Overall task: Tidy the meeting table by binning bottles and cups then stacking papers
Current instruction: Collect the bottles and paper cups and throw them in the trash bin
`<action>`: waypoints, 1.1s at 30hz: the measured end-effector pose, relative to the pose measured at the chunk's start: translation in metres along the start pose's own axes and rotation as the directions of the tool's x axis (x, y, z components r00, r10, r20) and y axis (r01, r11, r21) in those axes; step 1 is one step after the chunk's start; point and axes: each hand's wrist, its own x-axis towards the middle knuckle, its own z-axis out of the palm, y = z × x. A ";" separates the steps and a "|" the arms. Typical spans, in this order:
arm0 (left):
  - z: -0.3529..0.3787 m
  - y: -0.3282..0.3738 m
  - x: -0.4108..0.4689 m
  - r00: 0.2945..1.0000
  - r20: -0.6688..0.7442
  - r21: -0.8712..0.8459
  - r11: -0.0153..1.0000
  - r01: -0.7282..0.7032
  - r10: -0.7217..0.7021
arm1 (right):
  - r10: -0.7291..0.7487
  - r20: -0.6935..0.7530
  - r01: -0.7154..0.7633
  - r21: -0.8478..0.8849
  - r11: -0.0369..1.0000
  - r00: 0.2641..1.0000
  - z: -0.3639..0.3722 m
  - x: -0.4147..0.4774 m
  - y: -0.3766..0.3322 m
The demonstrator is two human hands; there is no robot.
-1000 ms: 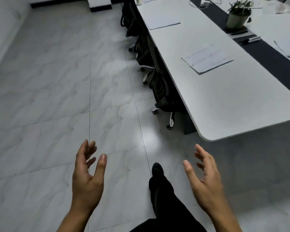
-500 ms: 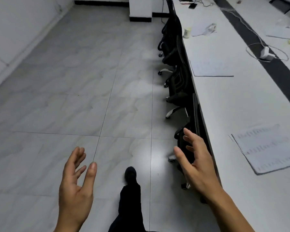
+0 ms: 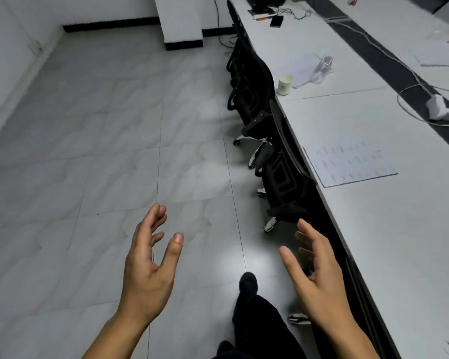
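Observation:
A long white meeting table [image 3: 389, 237] runs along my right side. On it, far ahead near the edge, stands a white paper cup [image 3: 285, 84]. Just beyond it a clear plastic bottle [image 3: 322, 66] lies on a sheet of paper [image 3: 297, 69]. A printed sheet [image 3: 349, 165] lies nearer, about mid-table. Another paper [image 3: 443, 57] sits at the far right. My left hand [image 3: 151, 265] and my right hand [image 3: 315, 274] are held out low over the floor, both open and empty, well short of the cup.
Black office chairs [image 3: 283, 172] are tucked along the table's left edge. A white charger with cable [image 3: 438, 110] lies near the dark centre strip [image 3: 389, 60]. A phone [image 3: 276, 21] and cables sit at the far end. Grey tiled floor [image 3: 101, 151] stretches left to the wall.
The view has advanced along the table; the cup and bottle are now closer and the printed sheet has shifted nearer. Both hands stay open and empty.

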 end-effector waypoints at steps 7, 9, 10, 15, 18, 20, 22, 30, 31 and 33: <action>0.067 -0.018 0.222 0.999 0.046 -0.002 1.000 0.006 -0.006 | 0.078 -0.063 -0.075 0.049 0.996 0.995 0.062 0.205 0.024; 0.078 -0.013 0.280 0.998 0.057 -0.014 0.999 0.033 -0.032 | 0.082 -0.035 -0.080 0.043 0.996 0.996 0.075 0.277 0.015; 0.083 -0.010 0.309 0.997 0.070 -0.012 1.000 0.026 -0.026 | 0.064 -0.024 -0.063 0.035 0.997 0.998 0.082 0.314 0.007; 0.097 -0.001 0.443 0.995 0.100 0.032 0.999 -0.003 0.000 | -0.002 0.028 0.003 -0.032 0.999 1.000 0.114 0.477 -0.027; 0.115 -0.012 0.518 0.996 0.084 -0.001 1.000 0.004 -0.004 | 0.002 0.051 0.001 -0.061 0.998 0.999 0.131 0.553 -0.030; 0.135 -0.025 0.574 0.994 0.109 -0.008 1.000 0.020 -0.019 | 0.017 0.019 -0.016 -0.082 0.996 1.000 0.143 0.604 -0.021; 0.155 -0.035 0.630 0.985 0.173 0.006 1.000 0.003 -0.004 | 0.050 -0.044 -0.054 -0.094 0.994 0.998 0.154 0.649 -0.010; 0.251 -0.008 0.853 0.761 0.633 0.048 0.975 -0.218 0.139 | 0.328 -0.408 -0.361 -0.005 0.932 0.852 0.154 0.770 0.005; 0.266 -0.002 0.874 0.729 0.667 0.052 0.967 -0.249 0.151 | 0.347 -0.445 -0.391 -0.007 0.920 0.825 0.151 0.779 0.009; 0.302 0.011 0.908 0.634 0.758 0.050 0.955 -0.291 0.153 | 0.448 -0.519 -0.482 0.077 0.873 0.728 0.142 0.791 0.019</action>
